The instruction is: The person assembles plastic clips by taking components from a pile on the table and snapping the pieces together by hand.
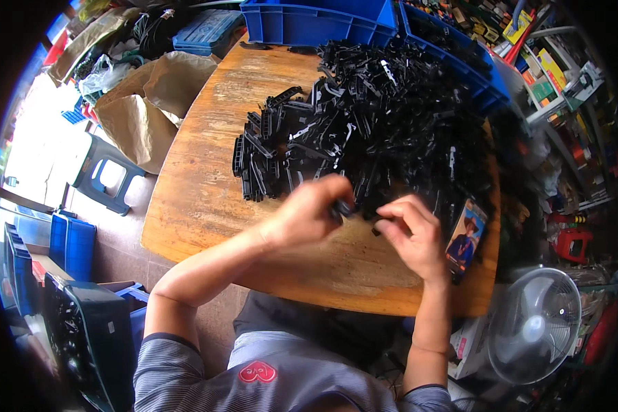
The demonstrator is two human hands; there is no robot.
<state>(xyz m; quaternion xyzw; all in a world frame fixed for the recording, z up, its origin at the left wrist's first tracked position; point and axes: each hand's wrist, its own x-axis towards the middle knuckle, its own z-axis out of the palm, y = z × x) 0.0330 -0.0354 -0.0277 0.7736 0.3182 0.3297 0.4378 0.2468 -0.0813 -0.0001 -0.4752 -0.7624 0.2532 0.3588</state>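
Note:
My left hand point(309, 211) is closed round a small black plastic part point(341, 208), whose end sticks out by the thumb side. Just right of it, my right hand point(419, 237) has its thumb and fingers drawn together. A tiny dark bit shows at those fingertips, too small to name. Both hands are held over the near part of the wooden table point(309, 275), slightly apart. Beyond them lies a big heap of black plastic clip-like parts point(364, 117), some with shiny metal strips. Longer ribbed pieces are gathered at the heap's left side.
At the right table edge leans a phone point(465, 237) with a lit picture. Blue crates point(319, 26) stand along the far edge. A fan point(534, 326) is at the lower right, a grey stool point(106, 175) and brown paper sack point(141, 127) on the left. Crowded shelves point(563, 89) rise at right.

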